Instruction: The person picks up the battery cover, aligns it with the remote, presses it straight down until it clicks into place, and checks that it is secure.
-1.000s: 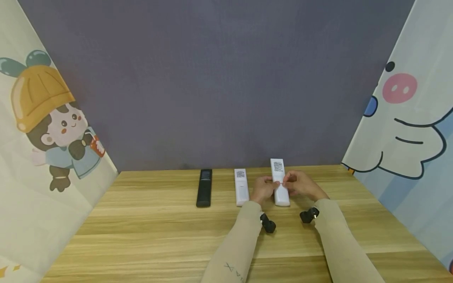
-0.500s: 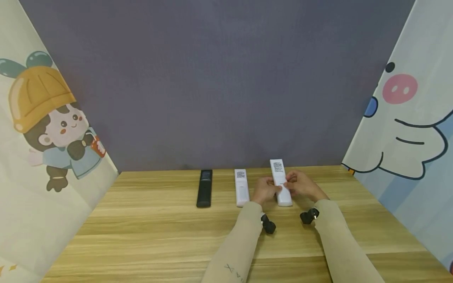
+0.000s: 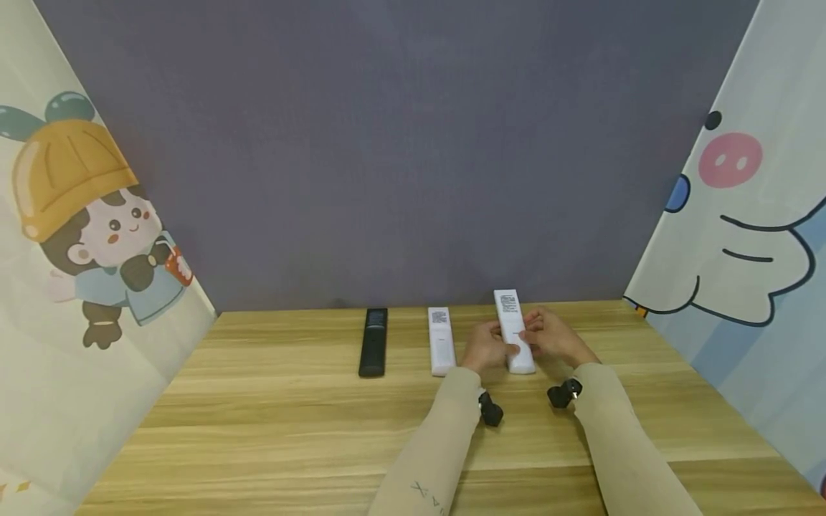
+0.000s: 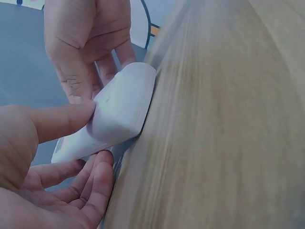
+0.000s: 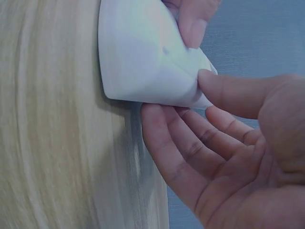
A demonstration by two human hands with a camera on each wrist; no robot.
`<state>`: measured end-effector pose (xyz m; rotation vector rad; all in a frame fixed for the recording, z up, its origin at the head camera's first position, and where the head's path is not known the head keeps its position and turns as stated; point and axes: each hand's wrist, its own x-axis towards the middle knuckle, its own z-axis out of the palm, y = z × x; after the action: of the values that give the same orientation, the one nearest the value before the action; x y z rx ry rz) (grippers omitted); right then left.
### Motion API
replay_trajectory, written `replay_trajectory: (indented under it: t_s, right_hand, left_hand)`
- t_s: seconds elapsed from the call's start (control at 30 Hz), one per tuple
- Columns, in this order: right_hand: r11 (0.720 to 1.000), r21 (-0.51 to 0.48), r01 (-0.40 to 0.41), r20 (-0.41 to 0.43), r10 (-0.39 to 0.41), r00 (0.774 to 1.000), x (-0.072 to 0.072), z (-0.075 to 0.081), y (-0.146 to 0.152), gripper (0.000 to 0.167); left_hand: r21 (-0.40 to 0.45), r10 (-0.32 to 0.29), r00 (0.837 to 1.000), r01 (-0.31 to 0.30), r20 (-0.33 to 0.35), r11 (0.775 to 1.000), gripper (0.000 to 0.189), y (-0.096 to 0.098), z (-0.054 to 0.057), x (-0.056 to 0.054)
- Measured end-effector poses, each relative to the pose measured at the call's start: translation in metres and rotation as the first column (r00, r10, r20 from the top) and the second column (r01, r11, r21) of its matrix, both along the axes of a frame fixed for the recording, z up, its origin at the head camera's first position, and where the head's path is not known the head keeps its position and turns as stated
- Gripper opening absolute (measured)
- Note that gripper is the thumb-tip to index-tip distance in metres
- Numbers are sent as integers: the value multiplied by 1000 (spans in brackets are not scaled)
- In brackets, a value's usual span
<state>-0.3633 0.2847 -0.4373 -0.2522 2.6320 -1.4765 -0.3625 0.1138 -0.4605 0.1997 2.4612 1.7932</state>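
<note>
A white remote control (image 3: 512,324) lies with its printed label up, near the back edge of the wooden table. From its left side my left hand (image 3: 485,347) grips it, thumb on the smooth upper face and fingers along the edge. My right hand (image 3: 553,337) pinches the right side a little farther up, its thumb also on top. In the left wrist view the near end of the remote (image 4: 125,98) touches or sits just above the wood. The right wrist view shows curled right fingers (image 5: 190,148) against the side of the remote (image 5: 138,52).
To the left lie a second white remote (image 3: 442,342), also label up, and a black remote (image 3: 373,344). Behind the wooden table (image 3: 290,430) rises a dark grey panel (image 3: 400,158). Printed cartoon sheets (image 3: 729,258) stand on both sides.
My left thumb has slid down toward the remote's near end, and the near end has swung slightly right. The thumbs, close together a second ago, are now apart. The other remotes stay put.
</note>
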Motion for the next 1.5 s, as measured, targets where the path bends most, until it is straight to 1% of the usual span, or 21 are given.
replay_trajectory:
  t_s: [0.17,0.3,0.43,0.53,0.67,0.93,1.2,1.33,1.5]
  right_hand:
    - [1000,1,3,10,-3,1000,0,-1,0,37]
    - [1000,11,5,12,-5,1000,1,0,0,38]
    - [1000,18,12,17,-13,1000,0,-1,0,37]
    - [1000,20,16,21,-17,1000,-1,-3,0,37]
    - [1000,17,8,23,-8,1000,-2,-6,0,36]
    - [999,37,-19,39,18,999,-4,-9,-1,45]
    - [998,52,-20,30,19,999,-2,-9,-2,46]
    - [997,70,-19,26,17,1000,-3,-10,-2,46]
    - [998,58,-20,25,19,1000,-2,-11,-1,46]
  left_hand:
    - [-53,-51,998,49,-25,997,69,0,1,1]
    - [-83,-74,997,74,3,994,83,0,2,1]
    - [-91,-100,995,101,17,991,87,-1,3,2]
    - [-89,-115,993,116,15,989,83,0,3,2]
    - [-91,-114,993,115,13,989,75,0,2,2]
    - [-183,-101,994,94,-31,979,64,-2,4,4]
    - [-239,-110,993,95,-50,966,53,-2,5,5]
    - [-248,-104,993,87,-59,965,50,-2,6,6]
    - [-266,-100,992,78,-73,961,45,-1,5,7]
